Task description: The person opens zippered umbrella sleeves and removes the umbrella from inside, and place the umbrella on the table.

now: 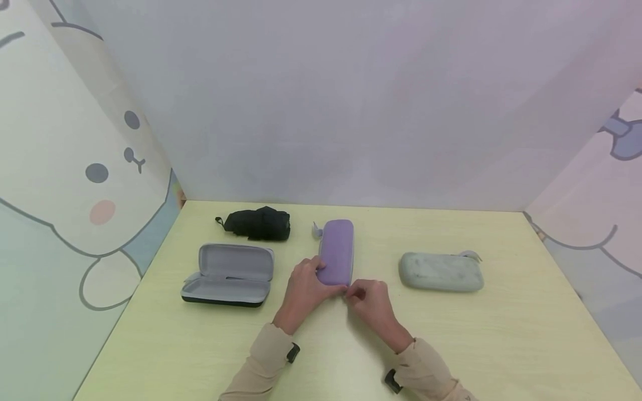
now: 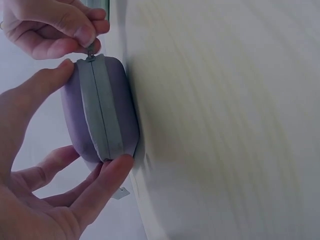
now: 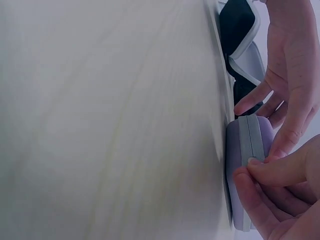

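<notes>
A purple zippered case point(image 1: 337, 253) lies closed on the table, its long side pointing away from me. My left hand point(image 1: 307, 284) grips its near end, thumb on one side and fingers on the other. At the near right corner my right hand point(image 1: 370, 303) pinches the zipper pull point(image 2: 90, 51) between thumb and forefinger. In the left wrist view a grey zipper band point(image 2: 100, 107) runs across the case's end, its teeth together there. The right wrist view shows the pull hidden under the right fingertips point(image 3: 257, 165).
An open case point(image 1: 228, 275) with grey lining stands to the left. Behind it lies a black folded umbrella point(image 1: 258, 224) with a wrist loop. To the right rests a closed grey-green case point(image 1: 441, 272). The pale wooden table point(image 1: 526, 334) meets a wall at its far edge.
</notes>
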The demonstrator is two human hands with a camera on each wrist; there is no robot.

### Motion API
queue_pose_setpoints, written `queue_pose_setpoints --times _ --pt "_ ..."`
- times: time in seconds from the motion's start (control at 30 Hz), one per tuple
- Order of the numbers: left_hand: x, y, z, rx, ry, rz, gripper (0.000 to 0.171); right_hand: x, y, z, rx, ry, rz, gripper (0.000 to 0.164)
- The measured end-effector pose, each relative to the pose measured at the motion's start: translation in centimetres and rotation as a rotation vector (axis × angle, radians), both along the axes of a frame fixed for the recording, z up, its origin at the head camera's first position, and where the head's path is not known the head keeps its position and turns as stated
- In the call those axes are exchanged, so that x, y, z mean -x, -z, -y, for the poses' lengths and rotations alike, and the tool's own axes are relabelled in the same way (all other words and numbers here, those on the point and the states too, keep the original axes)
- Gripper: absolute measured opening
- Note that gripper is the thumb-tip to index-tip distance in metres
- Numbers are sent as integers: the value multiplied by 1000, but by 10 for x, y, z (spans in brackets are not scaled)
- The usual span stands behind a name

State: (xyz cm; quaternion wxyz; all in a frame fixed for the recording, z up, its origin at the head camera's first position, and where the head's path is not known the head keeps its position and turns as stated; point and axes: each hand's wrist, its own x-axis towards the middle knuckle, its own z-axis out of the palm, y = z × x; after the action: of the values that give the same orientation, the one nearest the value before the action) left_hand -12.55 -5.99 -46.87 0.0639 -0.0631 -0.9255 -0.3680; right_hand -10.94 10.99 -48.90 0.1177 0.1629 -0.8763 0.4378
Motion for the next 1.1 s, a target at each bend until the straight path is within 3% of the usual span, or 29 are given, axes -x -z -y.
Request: queue_pose_setpoints --times 0.43,0.77,0.9,1.03,1.1 --pt "2 -1 -1 23 -5 12 61 -5 4 11 20 0 -8 22" --pt "2 -3 -2 63 3 4 62 -10 6 26 14 26 -82 22" --pt "5 -11 3 38 91 36 54 -9 4 27 -4 20 -67 22" --pt "18 -24 16 -22 231 152 27 -6 1 25 -31 9 -32 24" --pt "26 -30 21 -8 296 200 25 -5 0 24 -46 1 -4 25"
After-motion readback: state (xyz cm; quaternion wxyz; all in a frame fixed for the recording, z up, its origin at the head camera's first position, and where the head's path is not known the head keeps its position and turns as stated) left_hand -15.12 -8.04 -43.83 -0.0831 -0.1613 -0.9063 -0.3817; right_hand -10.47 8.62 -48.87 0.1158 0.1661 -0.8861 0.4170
